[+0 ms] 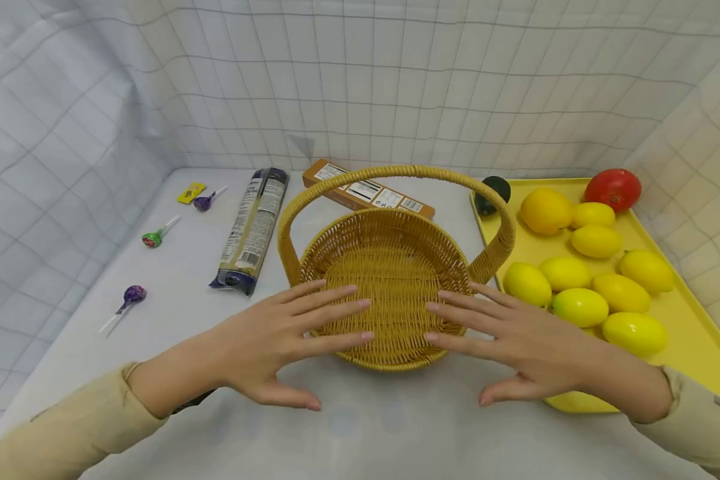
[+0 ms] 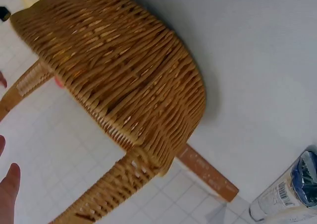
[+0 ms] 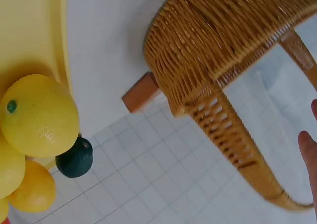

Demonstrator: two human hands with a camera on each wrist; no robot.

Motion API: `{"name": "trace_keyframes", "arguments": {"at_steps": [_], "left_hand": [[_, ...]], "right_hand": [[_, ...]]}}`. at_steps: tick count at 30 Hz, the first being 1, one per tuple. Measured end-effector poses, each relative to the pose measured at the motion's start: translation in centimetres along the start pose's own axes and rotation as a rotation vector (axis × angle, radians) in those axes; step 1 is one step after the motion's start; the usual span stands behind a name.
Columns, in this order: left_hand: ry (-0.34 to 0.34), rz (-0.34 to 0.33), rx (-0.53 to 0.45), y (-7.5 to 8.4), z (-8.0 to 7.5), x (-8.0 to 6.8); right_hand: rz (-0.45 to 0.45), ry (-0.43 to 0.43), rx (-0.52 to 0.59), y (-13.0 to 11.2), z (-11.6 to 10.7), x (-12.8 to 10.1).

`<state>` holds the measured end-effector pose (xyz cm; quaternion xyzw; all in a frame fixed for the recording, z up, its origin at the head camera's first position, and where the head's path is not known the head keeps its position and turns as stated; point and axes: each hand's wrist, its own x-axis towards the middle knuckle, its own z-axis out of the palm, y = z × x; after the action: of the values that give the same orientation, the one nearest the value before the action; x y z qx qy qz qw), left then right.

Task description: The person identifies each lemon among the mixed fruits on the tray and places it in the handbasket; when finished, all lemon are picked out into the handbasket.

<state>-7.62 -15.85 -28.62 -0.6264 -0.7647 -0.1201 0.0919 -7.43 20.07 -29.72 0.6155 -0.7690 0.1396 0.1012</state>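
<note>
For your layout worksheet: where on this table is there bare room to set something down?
Bare cloth lies between the purple lollipop and dark long packet, and along the near edge. The round wicker basket is empty. The yellow tray is crowded with lemons.

Counting from my end: one wicker basket (image 1: 396, 267) in the middle, with two hands at it, left hand (image 1: 276, 347) and right hand (image 1: 516, 347). Three lollipops (image 1: 133, 294) on the counter's left, plus one small yellow wrapper (image 1: 191, 193). One long dark packet (image 1: 253, 227), one brown box (image 1: 366, 193). One yellow tray (image 1: 696, 333) carrying nine lemons (image 1: 579, 307), one red tomato (image 1: 613, 189) and one dark avocado (image 1: 493, 193).
</note>
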Motion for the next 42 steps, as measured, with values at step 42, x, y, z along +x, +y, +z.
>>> {"name": "trace_keyframes", "arguments": {"at_steps": [42], "left_hand": [[0.451,-0.654,-0.982,-2.5,9.6,-5.2]], "right_hand": [[1.262,0.363,0.043,1.8,2.7,-22.5]]}}
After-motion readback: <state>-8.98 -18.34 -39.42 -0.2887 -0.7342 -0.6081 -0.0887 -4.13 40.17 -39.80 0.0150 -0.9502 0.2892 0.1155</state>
